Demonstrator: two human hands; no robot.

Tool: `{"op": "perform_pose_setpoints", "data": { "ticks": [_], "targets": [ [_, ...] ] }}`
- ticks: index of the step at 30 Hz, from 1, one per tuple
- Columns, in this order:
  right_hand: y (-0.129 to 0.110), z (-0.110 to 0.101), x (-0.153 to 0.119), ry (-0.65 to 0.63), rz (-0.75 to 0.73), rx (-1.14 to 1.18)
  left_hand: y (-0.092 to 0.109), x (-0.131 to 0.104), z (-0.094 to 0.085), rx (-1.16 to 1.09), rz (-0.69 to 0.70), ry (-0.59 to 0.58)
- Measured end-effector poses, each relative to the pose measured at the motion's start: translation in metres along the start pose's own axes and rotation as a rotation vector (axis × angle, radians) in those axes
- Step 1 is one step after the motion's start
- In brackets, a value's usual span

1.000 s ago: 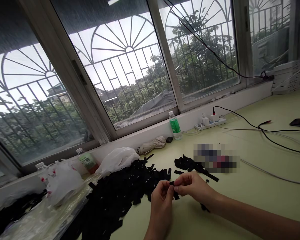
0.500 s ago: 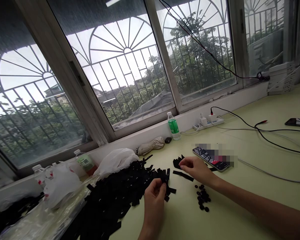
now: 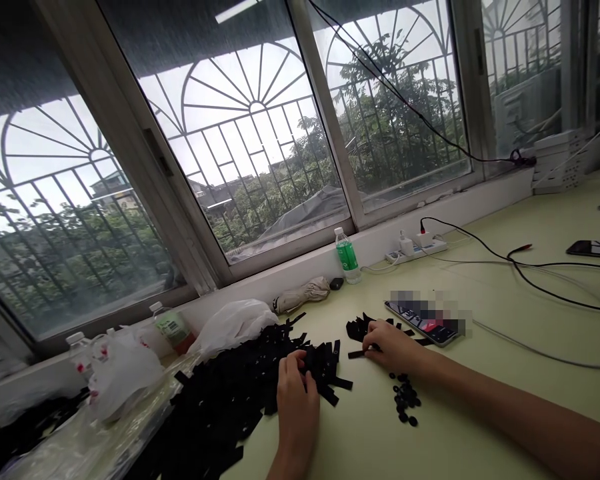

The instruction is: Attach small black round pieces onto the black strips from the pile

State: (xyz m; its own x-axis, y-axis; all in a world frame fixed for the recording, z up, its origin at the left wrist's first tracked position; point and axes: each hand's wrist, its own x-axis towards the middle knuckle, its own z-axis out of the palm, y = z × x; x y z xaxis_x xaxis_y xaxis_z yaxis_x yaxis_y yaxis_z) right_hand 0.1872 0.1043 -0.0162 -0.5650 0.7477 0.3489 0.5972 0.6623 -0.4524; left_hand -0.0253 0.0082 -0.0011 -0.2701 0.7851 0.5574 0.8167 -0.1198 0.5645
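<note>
My left hand (image 3: 296, 397) is at the right edge of a large heap of black strips (image 3: 230, 393). Its thumb and forefinger are apart, with the fingertips touching the strips. My right hand (image 3: 393, 347) reaches in from the right, fingers bent down onto a short black strip (image 3: 356, 355) lying on the table. Just behind those fingers sits a smaller pile of black strips (image 3: 357, 328), partly covered by the hand. Small round black discs (image 3: 405, 400) lie loose below my right wrist.
A phone (image 3: 423, 320) lies behind my right hand. Along the window wall are a green-labelled bottle (image 3: 347, 257), a power strip (image 3: 417, 251) with cables, and a folded cloth bundle (image 3: 303, 293). White plastic bags (image 3: 123, 370) and another bottle (image 3: 173, 327) stand at left.
My left hand has moved slightly left and its pinched fingers have parted. My right hand has come down from the small pile onto the strip in front of it.
</note>
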Motion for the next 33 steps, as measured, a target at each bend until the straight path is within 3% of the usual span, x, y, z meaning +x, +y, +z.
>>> {"op": "perform_pose_setpoints", "data": {
  "ticks": [6,11,14,17,24,33],
  "targets": [
    [0.001,-0.001,0.002,0.083,0.002,0.056,0.022,-0.014,0.002,-0.044,0.207,-0.167],
    [-0.002,-0.004,0.004,0.188,0.063,0.338,0.044,-0.035,0.007,-0.122,0.394,-0.503],
    [-0.004,-0.003,0.005,0.23,0.138,0.497,0.049,-0.043,0.014,-0.117,0.584,-0.611],
    [-0.007,-0.003,0.006,0.212,0.19,0.648,0.049,-0.045,0.021,-0.035,0.68,-0.612],
    [-0.017,-0.008,0.004,0.098,0.365,1.023,0.05,-0.046,0.02,0.033,0.74,-0.589],
    [-0.026,-0.012,0.002,0.137,0.254,0.903,0.054,-0.045,0.018,0.017,0.64,-0.596]
  ]
}}
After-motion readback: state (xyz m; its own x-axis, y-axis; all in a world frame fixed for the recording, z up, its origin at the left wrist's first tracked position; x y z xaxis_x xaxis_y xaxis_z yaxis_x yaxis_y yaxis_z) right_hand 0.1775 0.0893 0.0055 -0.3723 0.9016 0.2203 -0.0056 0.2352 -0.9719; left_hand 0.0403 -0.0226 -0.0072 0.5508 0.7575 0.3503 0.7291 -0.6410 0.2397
